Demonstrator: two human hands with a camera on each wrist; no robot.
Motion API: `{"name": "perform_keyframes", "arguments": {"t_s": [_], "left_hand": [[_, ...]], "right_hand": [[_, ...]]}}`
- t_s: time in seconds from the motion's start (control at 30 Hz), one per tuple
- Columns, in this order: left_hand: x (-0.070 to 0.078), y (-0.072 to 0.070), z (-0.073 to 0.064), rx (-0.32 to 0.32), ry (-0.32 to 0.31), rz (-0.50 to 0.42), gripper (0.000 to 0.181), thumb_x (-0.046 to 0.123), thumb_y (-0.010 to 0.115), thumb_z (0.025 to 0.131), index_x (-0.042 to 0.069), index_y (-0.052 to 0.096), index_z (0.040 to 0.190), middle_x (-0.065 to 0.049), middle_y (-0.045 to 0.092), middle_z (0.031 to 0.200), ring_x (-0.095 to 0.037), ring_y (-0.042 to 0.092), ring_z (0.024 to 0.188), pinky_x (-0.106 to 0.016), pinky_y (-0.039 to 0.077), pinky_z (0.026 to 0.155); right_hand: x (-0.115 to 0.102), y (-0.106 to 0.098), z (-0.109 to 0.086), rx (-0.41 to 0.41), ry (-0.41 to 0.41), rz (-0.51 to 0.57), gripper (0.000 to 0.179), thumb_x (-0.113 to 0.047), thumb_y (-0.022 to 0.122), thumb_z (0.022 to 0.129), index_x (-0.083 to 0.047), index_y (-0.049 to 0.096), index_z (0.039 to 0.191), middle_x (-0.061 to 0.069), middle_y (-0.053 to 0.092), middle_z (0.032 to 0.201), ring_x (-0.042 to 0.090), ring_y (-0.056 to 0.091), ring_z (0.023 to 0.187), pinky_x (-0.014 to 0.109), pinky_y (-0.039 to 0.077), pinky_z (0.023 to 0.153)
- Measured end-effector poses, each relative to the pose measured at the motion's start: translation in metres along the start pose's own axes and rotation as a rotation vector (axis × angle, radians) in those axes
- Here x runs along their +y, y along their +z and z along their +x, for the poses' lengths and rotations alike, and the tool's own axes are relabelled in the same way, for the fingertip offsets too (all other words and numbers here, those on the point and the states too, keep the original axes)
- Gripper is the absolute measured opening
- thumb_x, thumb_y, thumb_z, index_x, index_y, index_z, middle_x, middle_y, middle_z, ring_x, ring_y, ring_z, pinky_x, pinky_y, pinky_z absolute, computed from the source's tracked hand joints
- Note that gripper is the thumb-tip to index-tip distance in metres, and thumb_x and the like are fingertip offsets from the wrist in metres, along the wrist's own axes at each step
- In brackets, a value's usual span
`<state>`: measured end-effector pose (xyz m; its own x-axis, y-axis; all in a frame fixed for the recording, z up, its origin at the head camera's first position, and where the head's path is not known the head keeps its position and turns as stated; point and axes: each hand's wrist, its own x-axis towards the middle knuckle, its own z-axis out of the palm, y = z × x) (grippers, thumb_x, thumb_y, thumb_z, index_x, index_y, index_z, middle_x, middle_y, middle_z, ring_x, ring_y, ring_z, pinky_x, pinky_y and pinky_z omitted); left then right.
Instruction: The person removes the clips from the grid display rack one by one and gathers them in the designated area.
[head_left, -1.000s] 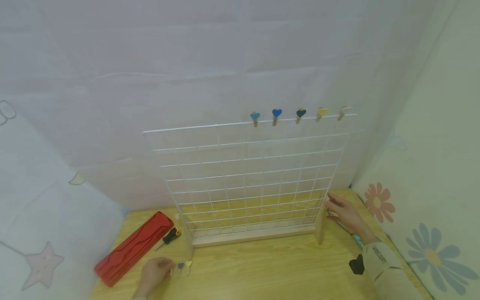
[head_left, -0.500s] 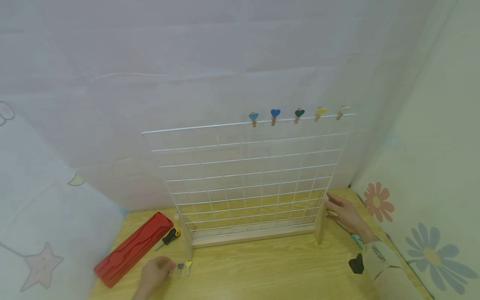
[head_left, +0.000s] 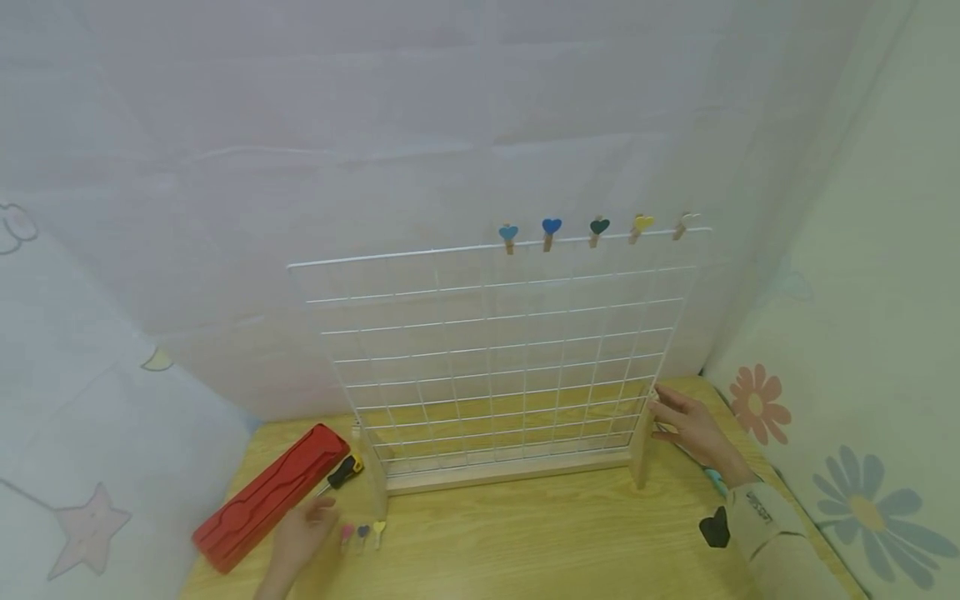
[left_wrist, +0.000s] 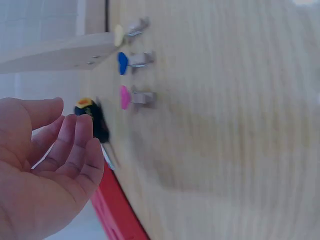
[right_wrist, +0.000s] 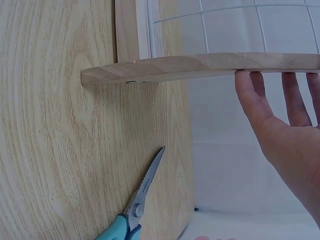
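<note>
My left hand [head_left: 303, 533] hovers over the table with loosely bent fingers and holds nothing. Beside it stand three heart clothespins in a row: a pink clothespin [left_wrist: 138, 97], a dark blue clothespin [left_wrist: 136, 61] and a yellow clothespin [head_left: 378, 533]. A white wire grid [head_left: 487, 342] rises from a wooden base, with several heart clothespins clipped along the right half of its top bar, among them a light blue clothespin [head_left: 509, 236]. My right hand [head_left: 693, 429] touches the outer face of the stand's right wooden side board [right_wrist: 200, 65] with its fingertips.
A red tray [head_left: 273, 496] lies at the left of the table, with a black and yellow screwdriver [head_left: 343, 473] next to it. Teal-handled scissors [right_wrist: 135, 207] lie to the right of the stand. A black piece [head_left: 715, 527] appears by the right sleeve.
My left hand has let go of the pink clothespin and drawn back to the left and up, leaving it standing in the row. The right hand stays at the side board.
</note>
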<state>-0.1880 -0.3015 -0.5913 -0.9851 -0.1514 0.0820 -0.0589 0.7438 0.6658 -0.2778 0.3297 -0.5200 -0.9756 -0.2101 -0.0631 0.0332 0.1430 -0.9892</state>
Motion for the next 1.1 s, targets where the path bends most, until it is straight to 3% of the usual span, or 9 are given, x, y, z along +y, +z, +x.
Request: {"name": "perform_keyframes", "arguments": {"t_s": [0.23, 0.43, 0.63, 0.7, 0.9, 1.1], "left_hand": [[0.049, -0.017, 0.01, -0.02, -0.01, -0.098, 0.027, 0.015, 0.071, 0.087, 0.001, 0.068, 0.11, -0.009, 0.071, 0.089, -0.02, 0.069, 0.079, -0.031, 0.053, 0.068], [0.098, -0.032, 0.021, -0.002, 0.077, -0.168, 0.033, 0.014, 0.074, 0.085, -0.003, 0.065, 0.113, -0.011, 0.071, 0.092, -0.021, 0.069, 0.08, -0.023, 0.052, 0.064], [0.134, -0.048, 0.025, 0.1, 0.166, -0.126, 0.028, 0.012, 0.076, 0.082, -0.002, 0.066, 0.105, -0.01, 0.071, 0.086, -0.02, 0.068, 0.075, -0.022, 0.051, 0.063], [0.146, -0.053, 0.024, 0.081, 0.208, -0.131, 0.023, 0.013, 0.076, 0.082, 0.001, 0.068, 0.101, -0.007, 0.071, 0.085, -0.018, 0.068, 0.075, -0.023, 0.052, 0.065], [0.188, -0.069, 0.018, -0.069, 0.368, -0.159, 0.019, 0.015, 0.077, 0.082, 0.008, 0.069, 0.098, 0.002, 0.07, 0.085, -0.012, 0.066, 0.077, -0.024, 0.053, 0.066], [0.238, -0.083, 0.021, -0.1, 0.502, -0.194, 0.023, 0.013, 0.075, 0.084, 0.007, 0.067, 0.105, 0.0, 0.069, 0.092, -0.013, 0.065, 0.082, -0.026, 0.053, 0.068]], "right_hand": [[-0.003, 0.001, -0.001, -0.009, -0.007, 0.014, 0.069, -0.027, 0.05, 0.101, 0.0, 0.011, 0.152, 0.03, 0.016, 0.152, -0.004, 0.055, 0.102, 0.034, 0.052, 0.089], [-0.002, 0.003, -0.001, -0.006, -0.014, 0.023, 0.069, -0.027, 0.051, 0.101, 0.001, 0.013, 0.152, 0.03, 0.019, 0.151, -0.001, 0.056, 0.103, 0.053, 0.043, 0.097], [0.002, 0.002, -0.001, -0.015, -0.013, 0.027, 0.069, -0.026, 0.05, 0.101, 0.001, 0.011, 0.152, 0.03, 0.018, 0.151, -0.001, 0.055, 0.104, 0.038, 0.051, 0.09], [0.002, 0.002, -0.001, -0.023, -0.024, 0.023, 0.069, -0.026, 0.05, 0.102, 0.002, 0.011, 0.152, 0.031, 0.018, 0.151, -0.001, 0.055, 0.104, 0.039, 0.051, 0.091], [0.001, 0.003, 0.0, -0.02, -0.029, 0.004, 0.069, -0.027, 0.049, 0.102, 0.002, 0.011, 0.152, 0.03, 0.021, 0.148, 0.001, 0.056, 0.106, 0.046, 0.048, 0.093], [-0.001, 0.003, -0.002, -0.034, -0.043, 0.009, 0.069, -0.027, 0.048, 0.102, 0.002, 0.009, 0.152, 0.031, 0.017, 0.151, -0.002, 0.054, 0.105, 0.052, 0.044, 0.097]]}}
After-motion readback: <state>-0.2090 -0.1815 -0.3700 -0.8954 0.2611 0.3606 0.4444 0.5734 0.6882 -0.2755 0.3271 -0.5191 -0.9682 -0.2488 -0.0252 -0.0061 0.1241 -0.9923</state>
